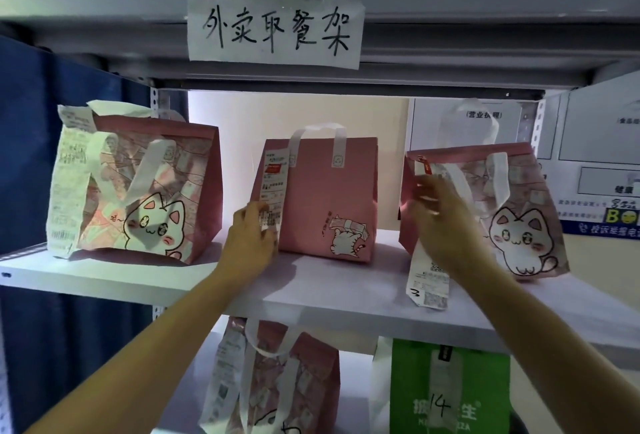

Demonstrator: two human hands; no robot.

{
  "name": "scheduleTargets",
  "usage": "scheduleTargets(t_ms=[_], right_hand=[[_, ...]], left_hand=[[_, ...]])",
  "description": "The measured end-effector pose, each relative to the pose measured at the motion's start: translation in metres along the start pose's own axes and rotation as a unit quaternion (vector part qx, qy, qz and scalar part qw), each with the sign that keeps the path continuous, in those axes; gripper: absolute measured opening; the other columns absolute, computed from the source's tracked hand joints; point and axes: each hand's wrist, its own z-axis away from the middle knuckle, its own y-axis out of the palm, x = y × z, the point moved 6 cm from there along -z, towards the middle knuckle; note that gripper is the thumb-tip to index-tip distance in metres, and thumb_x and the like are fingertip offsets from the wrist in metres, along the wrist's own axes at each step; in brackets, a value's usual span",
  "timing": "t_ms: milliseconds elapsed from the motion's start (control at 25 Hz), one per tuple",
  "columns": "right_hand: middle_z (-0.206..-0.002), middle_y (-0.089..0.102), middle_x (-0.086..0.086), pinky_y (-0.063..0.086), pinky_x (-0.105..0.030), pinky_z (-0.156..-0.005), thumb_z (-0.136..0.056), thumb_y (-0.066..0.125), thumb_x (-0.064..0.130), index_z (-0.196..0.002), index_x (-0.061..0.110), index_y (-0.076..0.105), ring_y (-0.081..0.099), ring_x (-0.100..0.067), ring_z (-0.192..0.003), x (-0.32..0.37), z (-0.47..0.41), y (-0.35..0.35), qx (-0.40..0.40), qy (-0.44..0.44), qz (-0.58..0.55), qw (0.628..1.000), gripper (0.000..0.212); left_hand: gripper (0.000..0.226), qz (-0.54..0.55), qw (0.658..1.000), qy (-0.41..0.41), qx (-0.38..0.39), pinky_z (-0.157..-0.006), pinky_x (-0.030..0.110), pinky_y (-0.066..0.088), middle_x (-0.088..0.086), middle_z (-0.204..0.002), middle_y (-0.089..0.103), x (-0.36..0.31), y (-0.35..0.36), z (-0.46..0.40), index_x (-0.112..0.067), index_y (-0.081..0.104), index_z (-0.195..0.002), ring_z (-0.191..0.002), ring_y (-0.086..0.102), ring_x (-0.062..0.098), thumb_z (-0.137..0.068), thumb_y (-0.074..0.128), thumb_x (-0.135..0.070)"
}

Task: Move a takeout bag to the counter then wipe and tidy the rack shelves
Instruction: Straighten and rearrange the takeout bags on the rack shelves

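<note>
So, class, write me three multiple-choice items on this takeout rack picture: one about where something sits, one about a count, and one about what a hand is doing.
1. Where is the green bag?
A. On the top shelf
B. On the shelf below the pink bags, to the right
C. On the floor

2. How many pink bags stand on the middle shelf?
A. One
B. Three
C. Five

3. What is the left hand doing?
A. Holding the receipt on the centre pink bag
B. Hanging idle
C. Wiping with a cloth

Answers: 1 B, it shows under the shelf board at lower right. 2 B, one stands left, one centre, one right. 3 A, its fingers curl round the slip's lower end, while the right hand reaches to the right pink bag.
</note>
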Motion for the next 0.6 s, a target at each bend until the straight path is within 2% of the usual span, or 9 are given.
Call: scheduleTargets(t_ms=[80,160,200,240,320,440,520,560,600], right_hand=[[-0.133,0.057,0.0,0.052,-0.026,-0.081,-0.101,0.055,0.027,-0.149,0.015,0.035,0.059,-0.008,-0.097,-0.007,-0.004,0.046,0.075,0.079,0.01,0.994,0.053],[-0.12,0.06,-0.001,0.047,-0.02,-0.061,-0.101,0.052,0.028,-0.15,0.012,0.032,0.057,-0.006,-0.08,-0.021,-0.005,0.075,0.102,0.144,-0.006,0.984,0.055],[-0.108,0.061,0.002,0.048,-0.023,-0.058,-0.101,0.052,0.028,-0.147,0.013,0.035,0.059,-0.009,-0.078,-0.029,-0.003,0.085,0.103,0.167,-0.022,0.98,0.051],[-0.101,0.062,0.004,0.053,-0.029,-0.063,-0.099,0.052,0.028,-0.142,0.015,0.04,0.063,-0.014,-0.081,-0.036,-0.002,0.092,0.102,0.184,-0.036,0.977,0.047],[-0.102,0.066,0.004,0.057,-0.043,-0.085,-0.094,0.053,0.031,-0.134,0.02,0.048,0.065,-0.02,-0.094,-0.046,0.0,0.103,0.098,0.201,-0.06,0.973,0.042],[-0.109,0.067,0.006,0.053,-0.049,-0.099,-0.089,0.056,0.031,-0.13,0.028,0.051,0.065,-0.022,-0.106,-0.049,0.006,0.107,0.086,0.211,-0.088,0.97,0.041],[-0.106,0.068,0.005,0.055,-0.046,-0.095,-0.09,0.058,0.03,-0.126,0.026,0.052,0.066,-0.022,-0.102,-0.047,0.009,0.106,0.078,0.204,-0.083,0.972,0.037],[-0.103,0.068,0.005,0.058,-0.041,-0.088,-0.091,0.058,0.029,-0.125,0.025,0.052,0.067,-0.02,-0.095,-0.046,0.011,0.104,0.073,0.2,-0.08,0.974,0.035],[-0.098,0.068,0.005,0.058,-0.033,-0.074,-0.092,0.058,0.028,-0.124,0.024,0.052,0.068,-0.017,-0.086,-0.044,0.014,0.102,0.066,0.192,-0.078,0.976,0.033]], left_hand=[[0.054,0.039,0.999,-0.025,0.021,-0.101,0.05,0.046,0.014,-0.141,0.045,0.005,0.0,-0.006,-0.015,0.036,-0.144,-0.123,0.05,0.034,-0.093,0.047,-0.002],[0.058,0.068,0.995,-0.057,0.033,-0.099,0.042,0.047,0.007,-0.14,0.05,0.007,-0.002,-0.012,-0.021,0.033,-0.146,-0.117,0.053,0.024,-0.093,0.044,-0.001],[0.057,0.076,0.994,-0.076,0.036,-0.094,0.038,0.048,0.006,-0.137,0.054,0.008,-0.004,-0.013,-0.023,0.034,-0.145,-0.109,0.055,0.022,-0.094,0.044,-0.003],[0.056,0.084,0.991,-0.093,0.044,-0.09,0.036,0.048,0.006,-0.133,0.058,0.009,-0.005,-0.014,-0.024,0.035,-0.144,-0.104,0.056,0.021,-0.094,0.044,-0.004],[0.06,0.104,0.985,-0.116,0.069,-0.095,0.04,0.049,0.006,-0.133,0.059,0.012,-0.004,-0.012,-0.025,0.033,-0.146,-0.106,0.058,0.023,-0.091,0.043,-0.002],[0.065,0.114,0.984,-0.118,0.07,-0.098,0.049,0.05,0.008,-0.134,0.056,0.013,-0.006,-0.01,-0.024,0.033,-0.146,-0.113,0.058,0.028,-0.086,0.044,-0.003],[0.064,0.123,0.984,-0.106,0.069,-0.1,0.051,0.048,0.009,-0.135,0.053,0.01,-0.01,-0.006,-0.026,0.031,-0.147,-0.116,0.056,0.029,-0.086,0.044,-0.008],[0.065,0.128,0.985,-0.096,0.067,-0.101,0.051,0.047,0.008,-0.135,0.052,0.008,-0.012,-0.002,-0.027,0.03,-0.147,-0.119,0.055,0.029,-0.086,0.043,-0.011],[0.067,0.131,0.985,-0.088,0.063,-0.102,0.052,0.046,0.008,-0.136,0.051,0.005,-0.014,0.003,-0.029,0.028,-0.148,-0.121,0.053,0.028,-0.084,0.043,-0.013]])
